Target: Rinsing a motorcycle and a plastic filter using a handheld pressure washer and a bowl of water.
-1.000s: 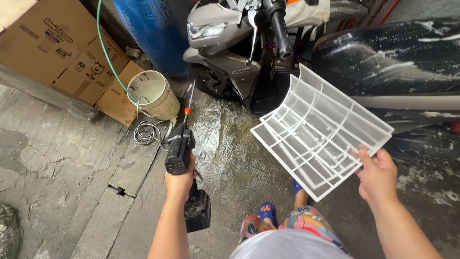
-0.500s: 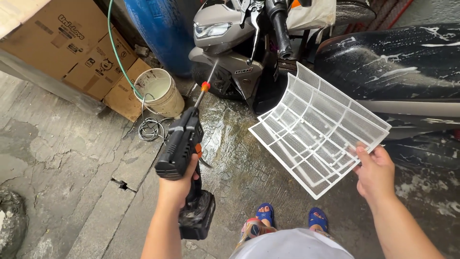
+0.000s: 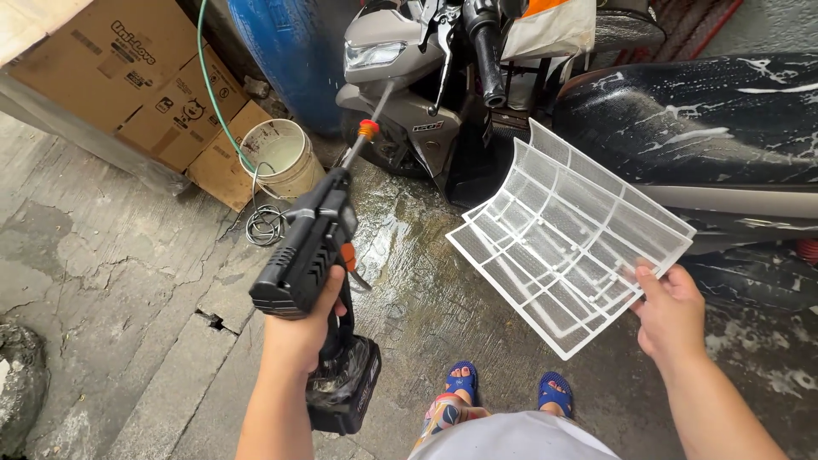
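Nearest, the left hand [image 3: 300, 334] is closed tight around the grip of a black cordless spray gun [image 3: 311, 255], its battery block hanging below the fist and its thin lance with an orange collar pointing up and away toward the scooter. The gun looks rigid and bottom-heavy, so the pistol grip is the sound place to hold it.

The right hand [image 3: 673, 315] pinches the near right corner of a white mesh filter panel [image 3: 569, 234], thumb on top and fingers underneath. The panel hangs in the air above the wet concrete floor [image 3: 417, 290], curving upward at its far edge. It seems light, thin and springy, with fine mesh that would tear or dent easily; the plastic frame ribs are the safer hold, and wet plastic may slip.

Farther off stand a cream bucket [image 3: 285, 158] fed by a green hose [image 3: 213, 94], cardboard boxes [image 3: 128, 77] and a grey scooter [image 3: 409, 77].
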